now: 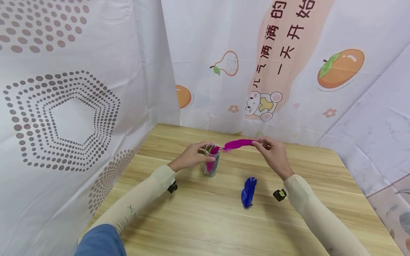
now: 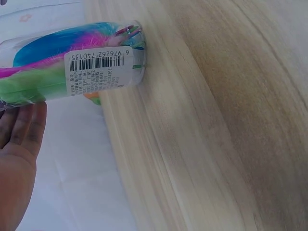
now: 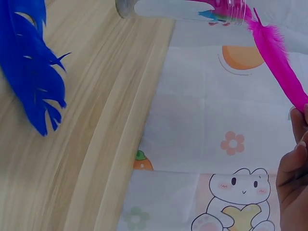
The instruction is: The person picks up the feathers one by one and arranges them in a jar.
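Note:
My left hand grips a clear jar that stands upright on the table. Green, blue and magenta feathers show through its wall in the left wrist view, beside a white barcode label. Between thumb and fingertips, my right hand pinches the tip of a magenta feather, held level to the right of the jar. Its quill end is at the jar's open mouth; whether it touches the rim I cannot tell. A blue feather lies on the table in front of my right hand.
The wooden table meets a white printed curtain at its back edge. Another patterned sheet hangs along the left side. Each wrist carries a small black camera, such as the right camera.

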Available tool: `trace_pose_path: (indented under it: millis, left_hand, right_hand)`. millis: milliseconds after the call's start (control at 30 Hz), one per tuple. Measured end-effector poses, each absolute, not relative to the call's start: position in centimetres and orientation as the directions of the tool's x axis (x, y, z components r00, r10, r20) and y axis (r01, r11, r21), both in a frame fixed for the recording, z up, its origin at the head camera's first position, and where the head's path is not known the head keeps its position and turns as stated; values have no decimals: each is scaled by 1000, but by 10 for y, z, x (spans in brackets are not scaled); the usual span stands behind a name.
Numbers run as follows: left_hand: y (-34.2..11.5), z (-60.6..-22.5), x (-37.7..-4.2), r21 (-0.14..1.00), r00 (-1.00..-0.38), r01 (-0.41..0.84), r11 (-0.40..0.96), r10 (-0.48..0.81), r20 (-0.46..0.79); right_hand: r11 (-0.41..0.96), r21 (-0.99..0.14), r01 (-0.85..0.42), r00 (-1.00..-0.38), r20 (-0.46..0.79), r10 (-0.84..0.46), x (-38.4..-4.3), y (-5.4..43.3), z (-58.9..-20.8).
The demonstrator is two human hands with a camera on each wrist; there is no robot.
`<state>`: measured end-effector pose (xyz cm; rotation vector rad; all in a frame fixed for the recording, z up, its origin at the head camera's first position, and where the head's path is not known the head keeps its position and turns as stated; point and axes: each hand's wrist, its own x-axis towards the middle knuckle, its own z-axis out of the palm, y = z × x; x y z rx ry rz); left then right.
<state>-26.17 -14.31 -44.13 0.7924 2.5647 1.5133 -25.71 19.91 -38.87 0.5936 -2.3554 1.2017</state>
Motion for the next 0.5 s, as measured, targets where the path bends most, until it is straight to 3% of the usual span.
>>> trace_pose_path:
  millis: [500]
  left_hand:
    - [-145,-444,-264,834,-849,423,356,476,227]
  right_hand:
    - [512,-549,-661,-730,627,-271,-261,173,-385]
